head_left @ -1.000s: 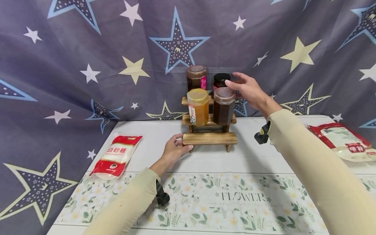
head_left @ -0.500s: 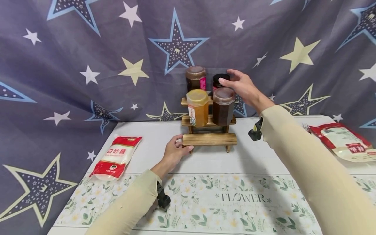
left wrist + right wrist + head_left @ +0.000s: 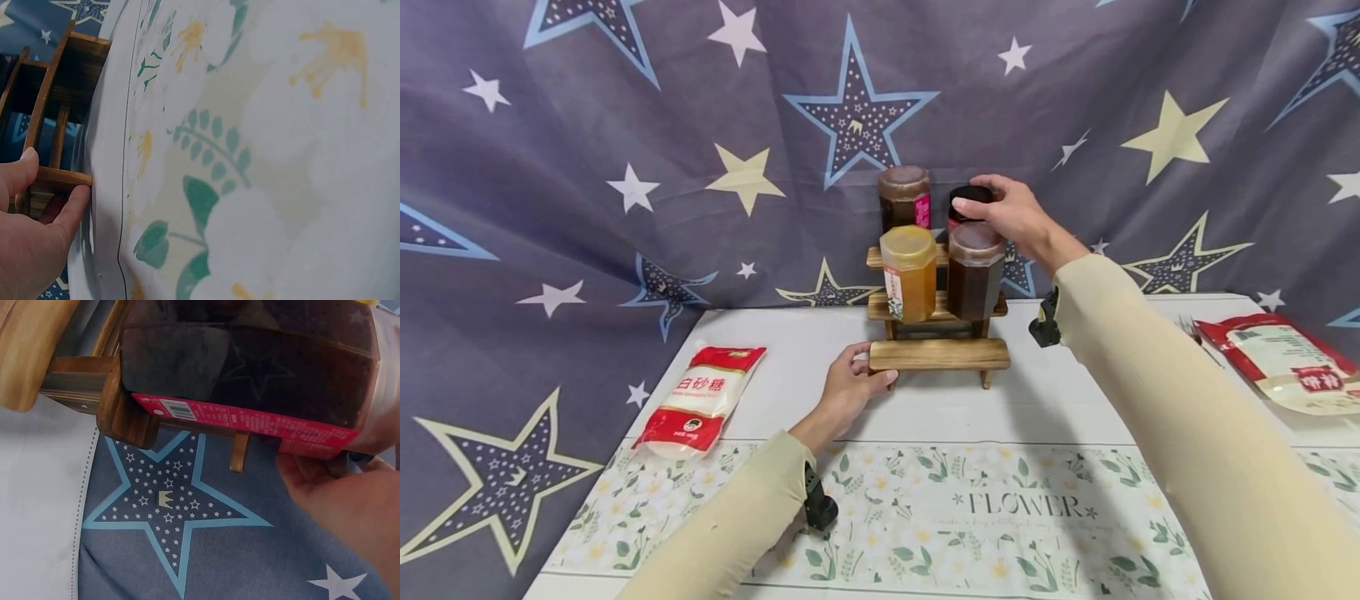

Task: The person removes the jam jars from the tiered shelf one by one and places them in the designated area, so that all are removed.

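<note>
Right hand [image 3: 1017,213] has closed in on the black-lidded jar [image 3: 972,192], rack's top right, base hidden; thumb and fingers curl round its lid, so the grasp looks made; left hand [image 3: 844,390] pinches the rack [image 3: 940,354], bottom left, likely bracing; amber jar [image 3: 910,279], full of yellow, and dark jar [image 3: 976,277], dark-filled, on middle step; sugar bag [image 3: 702,398] far left.

on the wooden rack [image 3: 938,354], a dark jar [image 3: 974,277] mostly hides the black-lidded jar [image 3: 970,192]; right of the rack, a bag [image 3: 1285,358] is cut off.
</note>
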Tool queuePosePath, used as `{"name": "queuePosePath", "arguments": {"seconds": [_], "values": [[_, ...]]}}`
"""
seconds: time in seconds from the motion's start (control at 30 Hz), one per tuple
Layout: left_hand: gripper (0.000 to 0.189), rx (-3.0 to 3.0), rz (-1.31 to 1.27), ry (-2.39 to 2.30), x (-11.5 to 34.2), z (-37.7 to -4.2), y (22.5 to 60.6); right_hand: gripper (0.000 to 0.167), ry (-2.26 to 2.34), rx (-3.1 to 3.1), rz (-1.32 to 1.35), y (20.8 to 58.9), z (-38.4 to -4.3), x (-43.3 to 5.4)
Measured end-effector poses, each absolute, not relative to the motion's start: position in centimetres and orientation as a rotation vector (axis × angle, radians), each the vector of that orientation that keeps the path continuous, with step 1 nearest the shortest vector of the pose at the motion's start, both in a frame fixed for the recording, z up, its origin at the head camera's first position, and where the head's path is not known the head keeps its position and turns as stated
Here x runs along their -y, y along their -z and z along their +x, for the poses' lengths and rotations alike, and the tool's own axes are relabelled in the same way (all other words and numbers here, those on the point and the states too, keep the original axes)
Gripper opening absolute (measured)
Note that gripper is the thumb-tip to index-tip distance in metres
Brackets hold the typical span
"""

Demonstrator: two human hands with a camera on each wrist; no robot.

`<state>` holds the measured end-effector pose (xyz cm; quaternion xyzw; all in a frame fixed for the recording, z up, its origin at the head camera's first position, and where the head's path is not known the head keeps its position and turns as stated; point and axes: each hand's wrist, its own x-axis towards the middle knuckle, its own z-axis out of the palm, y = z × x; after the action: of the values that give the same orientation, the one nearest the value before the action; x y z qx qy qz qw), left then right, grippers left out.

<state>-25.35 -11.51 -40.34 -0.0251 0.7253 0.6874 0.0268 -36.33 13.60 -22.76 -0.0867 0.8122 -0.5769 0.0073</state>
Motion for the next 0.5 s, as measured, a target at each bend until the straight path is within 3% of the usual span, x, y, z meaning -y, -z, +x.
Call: {"name": "queuePosePath", "arguments": {"seconds": [0.5], "values": [[0.062, -2.254, -0.072, -2.133, 11.55, -25.26, 40.31, 0.061, 1.767, -2.596, -0.167, 22.26, -36.68, -13.58]]}}
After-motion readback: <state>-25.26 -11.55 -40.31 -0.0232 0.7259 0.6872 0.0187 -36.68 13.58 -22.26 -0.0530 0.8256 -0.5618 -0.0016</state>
